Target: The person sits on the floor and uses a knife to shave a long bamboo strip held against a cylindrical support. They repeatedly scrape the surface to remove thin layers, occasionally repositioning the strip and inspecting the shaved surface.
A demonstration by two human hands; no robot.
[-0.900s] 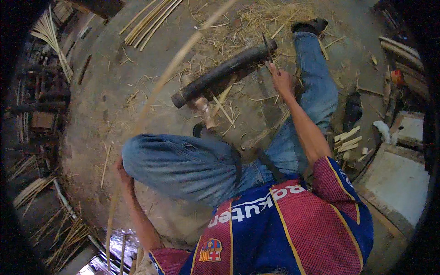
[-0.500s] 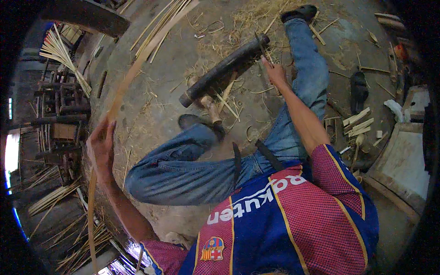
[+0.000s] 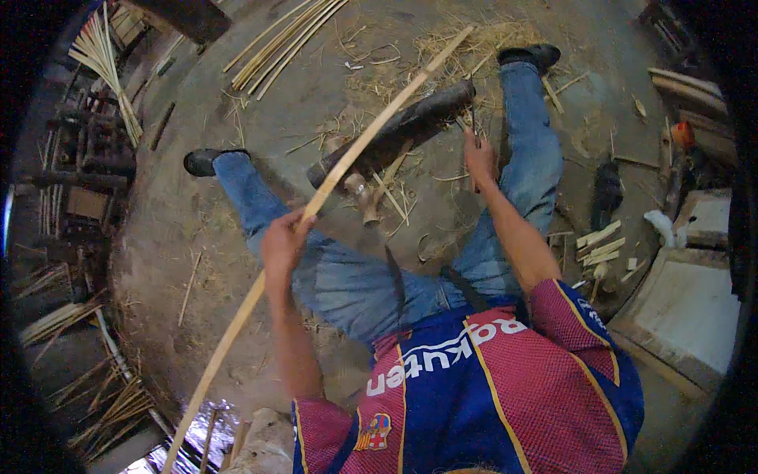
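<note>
A long, pale bamboo strip runs slantwise from the lower left up across a dark round log. My left hand is closed round the strip, above my left thigh. My right hand is closed on a knife, whose thin dark blade points away from me beside the log's right end. The log lies tilted on a short wooden prop between my legs. The strip's far tip rises past the log, apart from the knife.
Several pale strips lie on the floor at the far left, and a bundle leans beyond them. Shavings litter the floor past the log. Short split pieces and a pale board lie at the right.
My left hand has swung rightward with the strip, which now crosses over the log. My left leg has stretched out forward. The knife has shifted slightly right and nearer.
</note>
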